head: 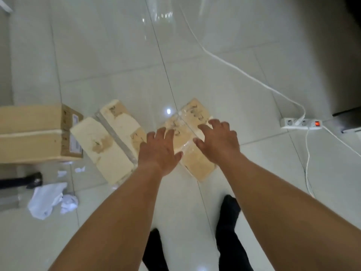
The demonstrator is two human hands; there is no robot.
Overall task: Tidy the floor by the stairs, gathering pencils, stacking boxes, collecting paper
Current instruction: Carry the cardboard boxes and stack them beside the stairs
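Note:
Two flat taped cardboard boxes lie on the white tile floor: one on the left (109, 141) and one on the right (193, 161). My left hand (160, 151) and my right hand (218, 141) reach out over the right box with fingers spread and straight; whether they touch it I cannot tell. A larger brown carton (35, 133) stands at the far left. Crumpled white paper (50, 200) and small scraps (80, 170) lie on the floor at lower left. No pencils are visible.
A white power strip (300, 123) with a lit red switch lies at the right, its cables (234, 65) running across the floor. My feet in black socks (230, 212) stand below the boxes. A black object (19, 181) lies at the left edge.

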